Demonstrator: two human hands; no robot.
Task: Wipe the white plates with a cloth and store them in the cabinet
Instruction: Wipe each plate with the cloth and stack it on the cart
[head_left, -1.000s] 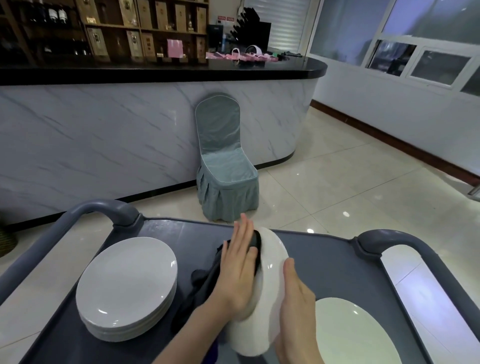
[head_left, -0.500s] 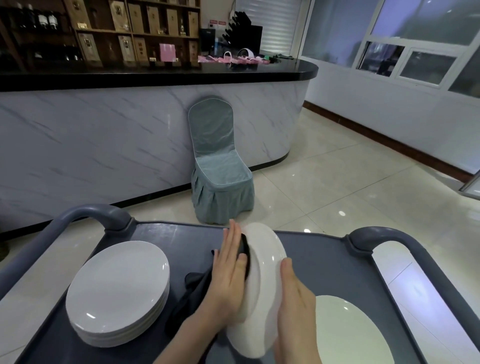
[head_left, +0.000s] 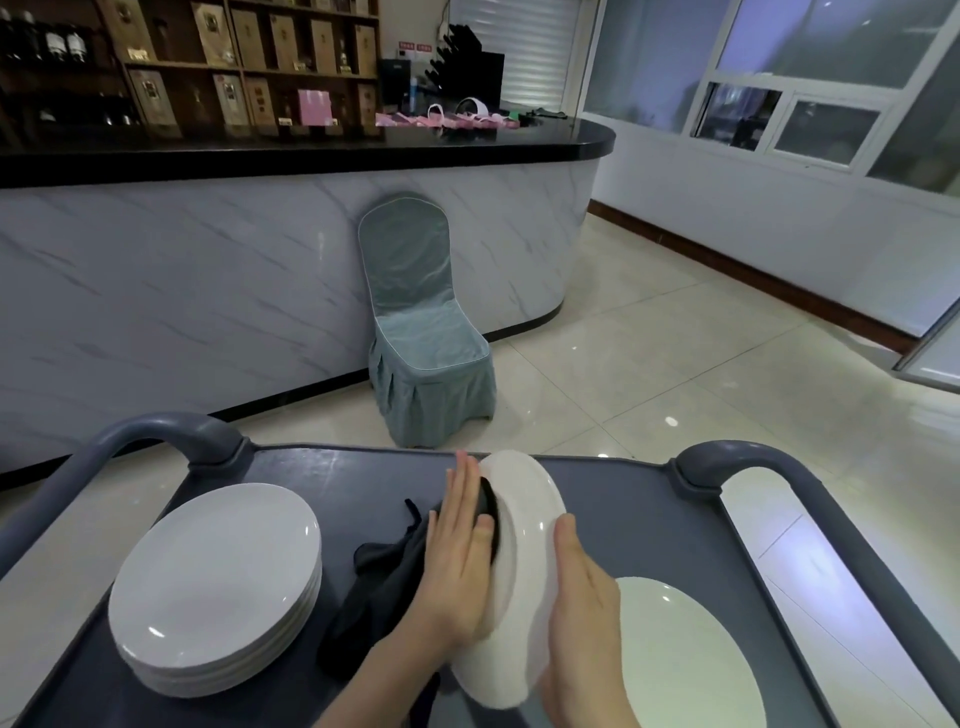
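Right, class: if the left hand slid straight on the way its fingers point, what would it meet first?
The left hand points over the cart with nothing in its path; beyond the rim, the covered chair likely comes first; depth is unclear.

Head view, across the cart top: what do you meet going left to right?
Stack of white plates → dark cloth → left hand → held white plate → right hand → single flat white plate.

The upright plate (head_left: 524, 571) hides fingers of the right hand (head_left: 587, 623); the bottom edge crops the flat plate (head_left: 685, 654).
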